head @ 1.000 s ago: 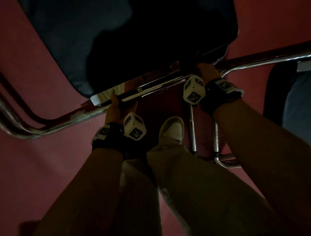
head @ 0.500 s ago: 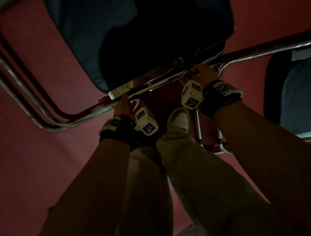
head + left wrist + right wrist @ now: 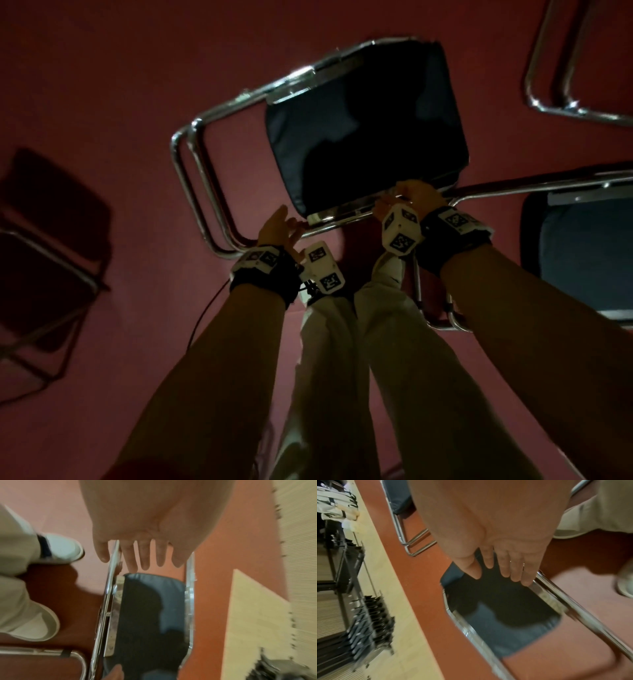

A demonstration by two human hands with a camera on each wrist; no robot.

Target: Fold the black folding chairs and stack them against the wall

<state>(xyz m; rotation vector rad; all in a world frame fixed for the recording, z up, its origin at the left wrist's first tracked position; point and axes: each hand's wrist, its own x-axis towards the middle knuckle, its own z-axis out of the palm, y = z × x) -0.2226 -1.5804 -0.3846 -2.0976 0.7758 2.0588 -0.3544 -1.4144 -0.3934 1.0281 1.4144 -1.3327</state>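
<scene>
Head view: a black folding chair (image 3: 366, 130) with a chrome tube frame stands on the red floor (image 3: 102, 85) just ahead of the person's legs. The left hand (image 3: 279, 228) sits at the near frame tube, left of the seat corner, fingers extended and relaxed, not wrapped round it. The right hand (image 3: 412, 198) is curled over the near edge of the seat, at the frame tube. A second chair (image 3: 582, 246) stands right of the first, another dark chair (image 3: 51, 246) well to its left, and a chrome frame (image 3: 561, 68) beyond it to the right.

Left wrist view: the left hand (image 3: 147, 540) hangs with straight, spread fingers (image 3: 145, 555); the thumb and first finger straddle the chrome tube (image 3: 109, 592) just above the black seat (image 3: 150, 615). A white shoe (image 3: 63, 549) stands left of the tube.

Right wrist view: the right hand (image 3: 503, 555) lies against the seat (image 3: 501, 604), its fingers (image 3: 515, 570) together and only slightly bent, fingertips at the chrome rail (image 3: 573, 616). Blurred folded chairs (image 3: 364, 626) are stacked at a pale wall, left of the seat.
</scene>
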